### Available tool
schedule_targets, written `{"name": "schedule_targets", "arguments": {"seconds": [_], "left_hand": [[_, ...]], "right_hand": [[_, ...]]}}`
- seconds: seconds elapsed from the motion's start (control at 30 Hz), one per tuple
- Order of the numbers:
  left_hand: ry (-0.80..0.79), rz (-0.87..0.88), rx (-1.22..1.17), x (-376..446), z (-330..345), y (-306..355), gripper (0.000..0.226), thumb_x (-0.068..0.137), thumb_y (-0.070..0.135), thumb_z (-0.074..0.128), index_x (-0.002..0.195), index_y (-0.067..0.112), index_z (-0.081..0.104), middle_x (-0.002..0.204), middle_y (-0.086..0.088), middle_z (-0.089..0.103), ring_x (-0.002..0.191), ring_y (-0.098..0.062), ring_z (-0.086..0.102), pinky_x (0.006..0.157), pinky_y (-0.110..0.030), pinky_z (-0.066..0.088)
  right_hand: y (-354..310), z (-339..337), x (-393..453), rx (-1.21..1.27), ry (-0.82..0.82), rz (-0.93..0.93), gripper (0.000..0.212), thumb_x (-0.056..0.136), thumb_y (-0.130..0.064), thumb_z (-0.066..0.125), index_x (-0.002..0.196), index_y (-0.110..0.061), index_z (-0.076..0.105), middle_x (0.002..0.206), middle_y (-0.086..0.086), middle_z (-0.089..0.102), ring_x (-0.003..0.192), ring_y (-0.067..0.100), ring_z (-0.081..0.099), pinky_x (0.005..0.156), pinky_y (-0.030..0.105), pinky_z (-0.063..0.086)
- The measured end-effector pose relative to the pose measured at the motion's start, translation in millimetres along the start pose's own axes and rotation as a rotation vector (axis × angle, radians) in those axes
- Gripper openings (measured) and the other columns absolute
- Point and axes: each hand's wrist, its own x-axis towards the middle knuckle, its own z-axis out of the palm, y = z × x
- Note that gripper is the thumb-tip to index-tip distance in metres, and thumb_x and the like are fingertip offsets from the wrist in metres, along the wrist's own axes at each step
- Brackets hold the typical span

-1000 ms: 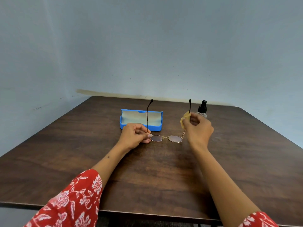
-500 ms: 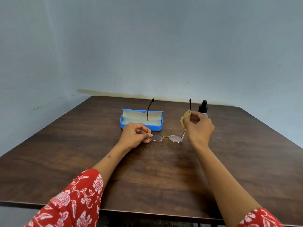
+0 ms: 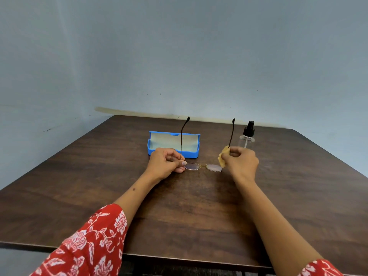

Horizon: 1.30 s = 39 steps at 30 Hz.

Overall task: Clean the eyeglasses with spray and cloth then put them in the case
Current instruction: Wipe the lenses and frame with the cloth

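Observation:
Thin gold-rimmed eyeglasses (image 3: 203, 167) lie lens-down on the dark wooden table (image 3: 179, 216), both dark temple arms pointing up. My left hand (image 3: 166, 163) pinches the frame at the left hinge. My right hand (image 3: 241, 162) holds a small yellow cloth (image 3: 223, 157) wrapped round the base of the right temple arm. An open blue case (image 3: 173, 144) with a pale lining stands just behind my left hand. The clear spray bottle (image 3: 247, 135) with a black nozzle stands upright behind my right hand.
A pale blue wall rises behind the table's far edge. Bare tabletop stretches to both sides and toward me, as far as the near edge (image 3: 179, 257). My red floral sleeves (image 3: 89, 244) fill the lower corners.
My right hand with the cloth has slid slightly along the right temple arm. My left hand and the glasses have stayed almost still.

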Motion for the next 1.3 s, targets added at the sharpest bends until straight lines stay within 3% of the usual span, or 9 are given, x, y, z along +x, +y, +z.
{"name": "schedule_targets", "arguments": {"seconds": [0.13,0.33,0.5,0.6,0.87,1.03,1.1,1.2,1.3], "left_hand": [[0.006,-0.003,0.003,-0.1,0.9,-0.7,0.011,0.074,-0.002,0.073,0.075,0.008,0.068,0.063,-0.007,0.070,0.062,-0.018,0.070,0.062,-0.023,0.058],[0.011,0.001,0.007,-0.4,0.9,-2.2,0.009,0.074,-0.002,0.073,0.076,0.006,0.068,0.064,-0.010,0.070,0.062,-0.019,0.070,0.064,-0.024,0.059],[0.006,0.000,0.019,-1.0,1.2,-1.2,0.008,0.075,-0.001,0.072,0.078,0.005,0.068,0.068,-0.013,0.070,0.065,-0.021,0.070,0.067,-0.026,0.059],[0.009,0.002,0.024,-1.2,1.3,-1.0,0.009,0.075,-0.001,0.073,0.077,0.006,0.068,0.067,-0.012,0.070,0.063,-0.019,0.070,0.065,-0.024,0.059],[0.004,-0.017,0.015,0.4,0.6,-1.3,0.009,0.075,0.000,0.073,0.077,0.007,0.068,0.067,-0.011,0.071,0.066,-0.021,0.070,0.066,-0.025,0.059],[0.010,-0.027,0.015,1.5,0.8,-2.0,0.010,0.075,0.001,0.073,0.078,0.008,0.068,0.068,-0.010,0.071,0.067,-0.022,0.071,0.069,-0.028,0.059],[0.015,-0.032,0.014,1.8,0.9,-1.6,0.009,0.075,0.001,0.074,0.078,0.008,0.068,0.068,-0.010,0.072,0.069,-0.023,0.071,0.070,-0.030,0.059],[0.020,-0.035,0.005,1.3,1.1,-1.3,0.009,0.075,0.000,0.073,0.077,0.007,0.067,0.066,-0.010,0.071,0.066,-0.022,0.071,0.069,-0.028,0.059],[0.024,-0.024,-0.032,0.8,1.2,-2.3,0.010,0.074,-0.003,0.073,0.074,0.005,0.066,0.060,-0.007,0.069,0.058,-0.017,0.069,0.064,-0.024,0.059]], "right_hand": [[-0.7,-0.4,-1.3,-0.018,0.002,0.010,0.010,0.082,-0.017,0.067,0.089,-0.015,0.073,0.067,-0.008,0.060,0.077,0.010,0.060,0.074,0.020,0.040],[-24.2,-3.3,11.7,0.105,0.142,-0.089,0.008,0.080,-0.018,0.065,0.083,-0.018,0.072,0.063,-0.012,0.061,0.071,0.008,0.062,0.060,-0.003,0.034],[-38.4,-5.7,20.5,0.147,0.175,-0.176,0.014,0.077,-0.018,0.065,0.089,-0.020,0.072,0.071,-0.007,0.067,0.074,0.010,0.067,0.073,0.017,0.048],[-41.3,-5.7,20.1,0.099,0.185,-0.244,0.017,0.077,-0.018,0.065,0.093,-0.020,0.071,0.078,-0.008,0.068,0.078,0.008,0.065,0.069,0.007,0.041],[-50.7,-5.7,16.3,0.201,0.210,-0.318,0.021,0.075,-0.018,0.065,0.095,-0.017,0.072,0.082,-0.006,0.071,0.080,0.009,0.067,0.079,0.020,0.050],[-66.4,-12.9,14.8,0.333,0.257,-0.366,0.020,0.078,-0.016,0.065,0.097,-0.015,0.071,0.088,-0.002,0.071,0.082,0.009,0.067,0.068,0.014,0.048],[-72.9,-14.2,8.7,0.348,0.293,-0.445,0.020,0.080,-0.013,0.067,0.099,-0.017,0.070,0.094,-0.002,0.068,0.081,0.005,0.064,0.071,0.022,0.052],[-75.7,-6.0,-6.1,0.269,0.329,-0.586,0.023,0.081,-0.011,0.067,0.103,-0.012,0.071,0.096,0.004,0.064,0.077,0.005,0.062,0.070,0.020,0.051],[-65.1,11.3,-20.3,0.177,0.198,-0.569,0.023,0.081,-0.014,0.066,0.103,-0.015,0.071,0.090,0.003,0.065,0.072,0.013,0.063,0.072,0.025,0.050]]}}
